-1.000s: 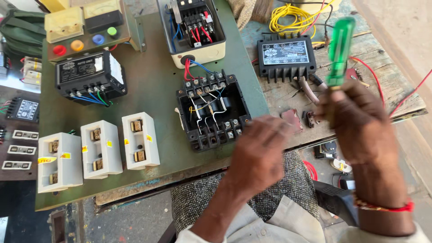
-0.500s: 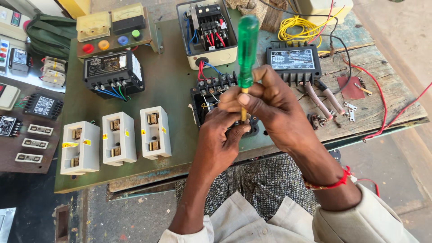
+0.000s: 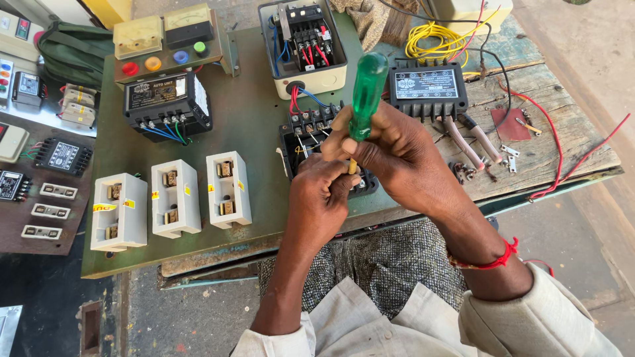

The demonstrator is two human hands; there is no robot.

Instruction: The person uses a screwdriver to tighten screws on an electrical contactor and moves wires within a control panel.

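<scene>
Right hand (image 3: 397, 155) clamps its fingers around the translucent green plastic screwdriver handle (image 3: 367, 96), held upright so the shaft drops onto the black wired terminal block (image 3: 311, 135) on the green metal panel (image 3: 254, 125). Left hand (image 3: 321, 198) pinches closed fingertips on the shaft just below, apparently steadying the tip.

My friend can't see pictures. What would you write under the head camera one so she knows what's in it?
A person's right hand holds a green-handled screwdriver upright over a black terminal block on a green board, while the left hand steadies its tip. Three white switch boxes sit to the left, and a coil of yellow wire lies behind.
</scene>
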